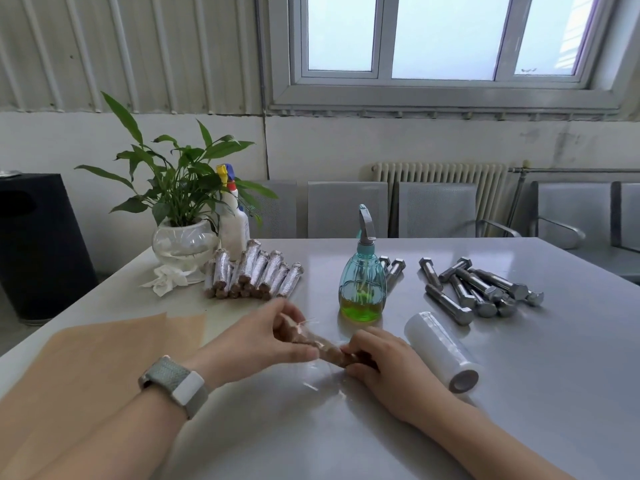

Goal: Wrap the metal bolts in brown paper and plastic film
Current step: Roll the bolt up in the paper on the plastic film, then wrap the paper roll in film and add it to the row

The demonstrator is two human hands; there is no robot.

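Room: grey table under a window, with a radiator and metal chairs behind it.
Bolt being wrapped: one bolt in brown paper is held just above the table, in the middle, between both hands. Clear film hangs off it and trails down onto the table.
Left hand: the left hand comes in from the left with a watch on the wrist. Its fingers and thumb pinch the far end of the bundle.
Right hand: the right hand curls round the near end — knuckles up, fingers tucked under.
How it will handle: the bolt inside looks heavy and hard, so it should not bend. The paper is soft and can crease. The film is thin, clingy and easy to tear — best to hold the bundle at both ends and roll it.
Other things: bare bolts lie to the right, a film roll just beside the right hand, done bundles at the back, brown paper sheets on the left, and a green spray bottle behind the hands.
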